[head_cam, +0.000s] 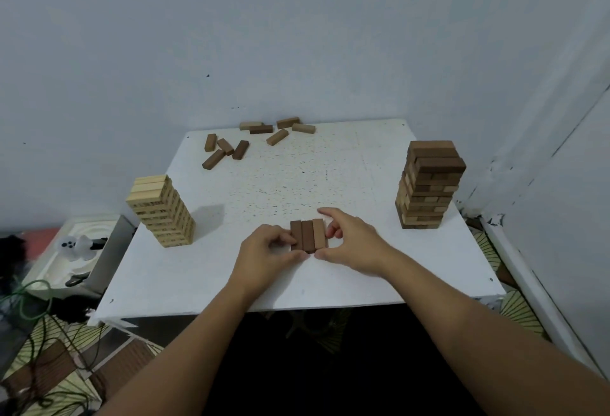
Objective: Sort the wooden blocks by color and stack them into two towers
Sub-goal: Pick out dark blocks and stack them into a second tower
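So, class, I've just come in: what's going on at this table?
A person is sorting wooden blocks. Both hands, left hand and right hand, pinch a row of three brown blocks lying side by side near the front of the white table. A pale tower stands on the left, a darker tower on the right. Loose blocks lie scattered at the far edge.

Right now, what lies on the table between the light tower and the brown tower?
In the head view, between the light tower and the brown tower lies a row of three blocks, gripped by the left hand and right hand.
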Tool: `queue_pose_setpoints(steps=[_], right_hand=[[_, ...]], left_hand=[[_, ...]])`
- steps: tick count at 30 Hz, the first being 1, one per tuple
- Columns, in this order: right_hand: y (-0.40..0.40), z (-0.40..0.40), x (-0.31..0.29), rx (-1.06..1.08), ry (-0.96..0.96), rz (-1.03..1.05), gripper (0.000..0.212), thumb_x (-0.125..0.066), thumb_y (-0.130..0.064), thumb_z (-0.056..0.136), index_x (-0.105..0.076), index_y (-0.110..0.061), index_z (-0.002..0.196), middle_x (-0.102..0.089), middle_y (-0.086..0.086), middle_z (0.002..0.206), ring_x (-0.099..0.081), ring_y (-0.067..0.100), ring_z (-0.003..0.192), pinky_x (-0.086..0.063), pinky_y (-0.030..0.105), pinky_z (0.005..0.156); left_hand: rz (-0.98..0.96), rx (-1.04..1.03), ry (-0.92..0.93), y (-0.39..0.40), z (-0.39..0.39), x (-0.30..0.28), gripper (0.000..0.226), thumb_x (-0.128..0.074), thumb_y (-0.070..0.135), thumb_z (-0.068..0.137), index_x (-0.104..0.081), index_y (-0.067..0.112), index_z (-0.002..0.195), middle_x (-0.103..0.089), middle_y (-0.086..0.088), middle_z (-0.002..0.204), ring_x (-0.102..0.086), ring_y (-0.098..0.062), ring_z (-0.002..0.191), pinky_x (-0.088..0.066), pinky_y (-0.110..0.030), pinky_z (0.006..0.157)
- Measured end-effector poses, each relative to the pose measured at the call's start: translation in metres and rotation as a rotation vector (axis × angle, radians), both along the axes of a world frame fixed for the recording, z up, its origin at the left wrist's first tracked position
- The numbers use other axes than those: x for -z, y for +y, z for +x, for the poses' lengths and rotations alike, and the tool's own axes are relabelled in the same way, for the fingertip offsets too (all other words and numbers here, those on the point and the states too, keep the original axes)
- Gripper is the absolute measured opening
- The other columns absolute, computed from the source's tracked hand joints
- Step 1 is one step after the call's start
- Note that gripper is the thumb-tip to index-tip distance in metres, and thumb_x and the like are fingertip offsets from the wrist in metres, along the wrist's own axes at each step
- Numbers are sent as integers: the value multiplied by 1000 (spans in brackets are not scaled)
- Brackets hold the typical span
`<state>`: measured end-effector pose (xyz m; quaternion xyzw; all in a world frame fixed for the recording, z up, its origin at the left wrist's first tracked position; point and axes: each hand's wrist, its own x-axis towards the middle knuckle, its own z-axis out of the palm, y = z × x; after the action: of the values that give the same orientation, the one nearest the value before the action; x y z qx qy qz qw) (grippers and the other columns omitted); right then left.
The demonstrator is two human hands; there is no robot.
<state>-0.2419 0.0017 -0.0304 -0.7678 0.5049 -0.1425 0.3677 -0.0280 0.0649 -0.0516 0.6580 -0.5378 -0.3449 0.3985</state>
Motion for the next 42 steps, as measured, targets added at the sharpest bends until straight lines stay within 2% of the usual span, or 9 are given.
queue_pose_setpoints(steps=[2,5,10,16,21,25,30,37,42], right_hand=[[-7,-3,0,12,-35,106,92,-86,-46,76,-36,-43,153,-58,-18,111,-52,3,110,-43,33,103],[-9,-1,3,16,-21,98,85,-87,-47,74,-47,-42,148,-59,-19,110,-52,0,107,-42,32,105],[-6,0,5,27,-35,21,72,-86,-48,75,-53,-44,139,-58,-20,108,-52,-1,104,-36,34,108],[-5,3,8,21,-20,-38,64,-84,-50,75,-54,-43,131,-57,-18,107,-50,-2,102,-26,31,106],[-5,4,10,19,-10,-52,64,-82,-51,75,-53,-44,133,-55,-18,108,-50,4,106,-21,29,102],[-5,5,10,15,12,-62,66,-80,-51,75,-52,-45,136,-53,-18,107,-49,5,106,-19,28,102],[-6,5,10,14,17,-54,65,-80,-51,74,-53,-46,132,-53,-17,106,-48,4,105,-21,29,102],[-6,4,9,-2,24,-60,61,-81,-52,73,-54,-50,128,-53,-18,106,-47,3,104,-20,29,98],[-5,4,8,-11,39,-73,62,-81,-53,72,-53,-51,128,-51,-18,105,-47,3,104,-20,29,98]], left_hand=[[50,16,26,-4,5,-3,39,-97,26,64,-74,33,95,-73,7,104,-68,-10,102,-54,-32,94],[48,60,18,-7,8,-7,52,-97,17,66,-74,32,110,-71,7,106,-66,-8,100,-51,-22,91],[85,83,-7,-9,5,-7,68,-94,24,71,-67,37,132,-66,9,113,-62,-6,99,-48,-21,93],[52,59,7,-6,4,-8,55,-92,20,73,-73,43,119,-68,8,111,-60,-16,96,-46,-11,81],[42,63,-9,-6,4,-7,56,-91,20,74,-73,39,124,-69,6,113,-56,-1,87,-41,-6,79],[63,60,0,-7,4,-9,60,-94,21,71,-70,40,124,-68,7,109,-56,-4,83,-46,-18,82],[249,184,-83,-28,14,-25,94,-99,25,65,-52,41,145,-63,7,112,-59,-11,82,-47,-24,85],[321,347,-285,-44,12,-40,78,-99,29,64,-65,37,135,-66,-5,107,-58,-11,81,-44,-24,79],[290,371,-336,-42,14,-39,71,-98,36,65,-66,41,129,-64,-1,103,-57,-10,80,-46,-25,79]])
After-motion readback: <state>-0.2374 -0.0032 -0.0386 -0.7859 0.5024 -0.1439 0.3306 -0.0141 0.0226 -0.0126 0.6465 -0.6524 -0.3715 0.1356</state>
